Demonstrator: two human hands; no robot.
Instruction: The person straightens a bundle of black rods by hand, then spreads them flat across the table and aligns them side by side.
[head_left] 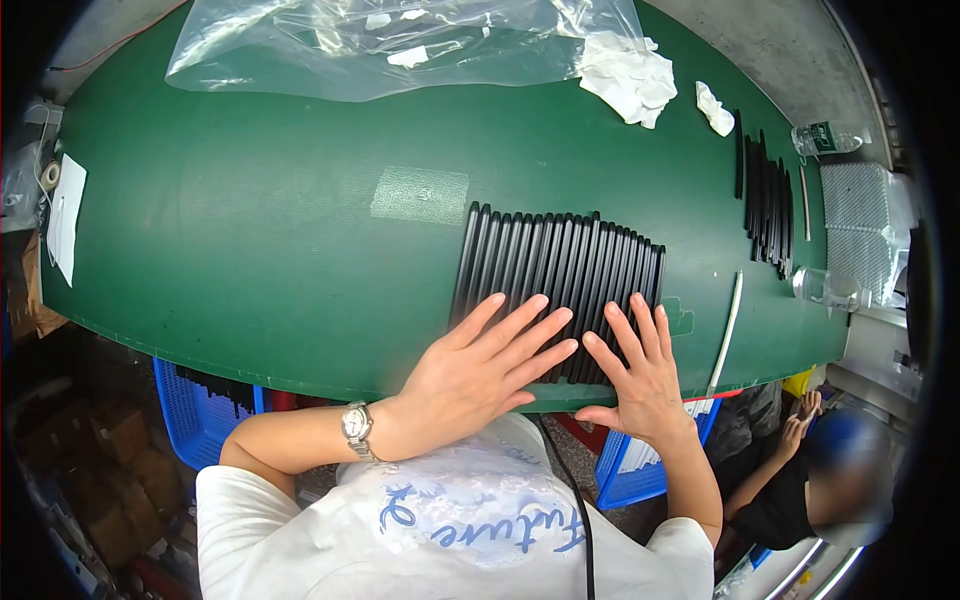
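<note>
A row of black tubes [560,260] lies side by side near the front edge of the green table [250,220]. Spread over the lower left part of the row is my left hand [480,360], palm down with its fingers apart. My right hand [642,380] lies over the lower right part, fingers also stretched out. Neither hand is closed round a tube. The near ends of many tubes are hidden under the hands. At the far ends the row is uneven, with one tube sticking out slightly.
More black tubes [768,205] lie at the right, near two clear bottles [828,138]. A white strip [726,330] is right of my hand. Clear plastic sheeting [400,50] and crumpled white paper [628,80] cover the back. Blue baskets [195,425] stand below. A co-worker [790,490] sits at right.
</note>
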